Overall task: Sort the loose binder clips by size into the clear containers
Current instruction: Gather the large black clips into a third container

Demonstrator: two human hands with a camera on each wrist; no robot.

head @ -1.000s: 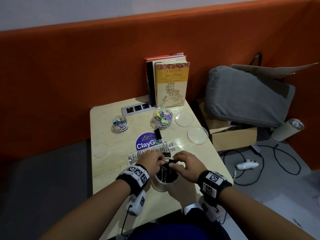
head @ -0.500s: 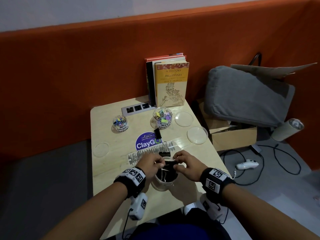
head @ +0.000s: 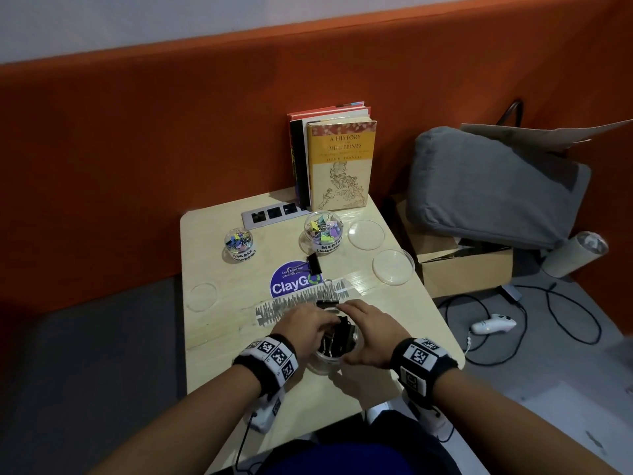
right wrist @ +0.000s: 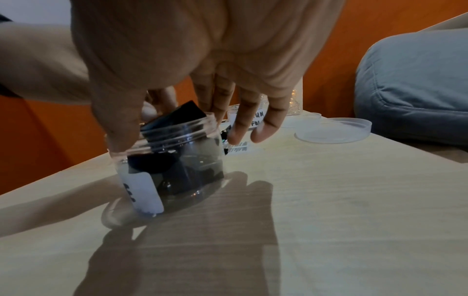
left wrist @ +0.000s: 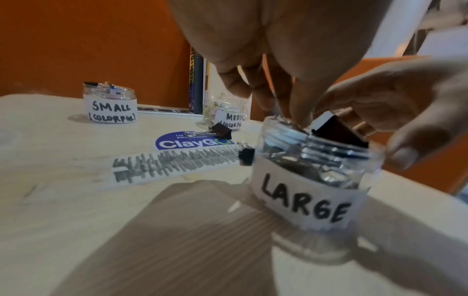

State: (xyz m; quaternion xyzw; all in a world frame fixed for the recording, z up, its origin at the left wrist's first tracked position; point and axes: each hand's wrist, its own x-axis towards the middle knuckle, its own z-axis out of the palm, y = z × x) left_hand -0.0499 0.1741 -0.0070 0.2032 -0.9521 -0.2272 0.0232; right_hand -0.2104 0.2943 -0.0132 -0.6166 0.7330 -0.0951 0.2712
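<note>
A clear jar labelled LARGE (left wrist: 311, 180) (head: 337, 351) (right wrist: 172, 166) stands near the table's front edge and holds several black binder clips. One black clip (left wrist: 336, 132) (right wrist: 182, 116) sticks up out of its mouth. My left hand (head: 305, 323) reaches into the mouth, thumb and fingertips (left wrist: 298, 116) bunched on a clip. My right hand (head: 370, 332) spans the jar, thumb (right wrist: 121, 130) on the near rim and fingers along the far side. Two loose black clips lie beyond: one (head: 328, 298) beside the jar, another (head: 314, 263) by the blue sticker.
The SMALL jar (head: 239, 242) and MEDIUM jar (head: 322, 232) hold colourful clips further back. Clear lids (head: 393, 266) (head: 366, 233) lie at the right and one (head: 202, 296) at the left. Books (head: 337, 162) stand at the back edge, a power strip (head: 274, 212) beside them.
Both hands have lowered onto the jar. The black clip they held above it now sits partly inside the mouth.
</note>
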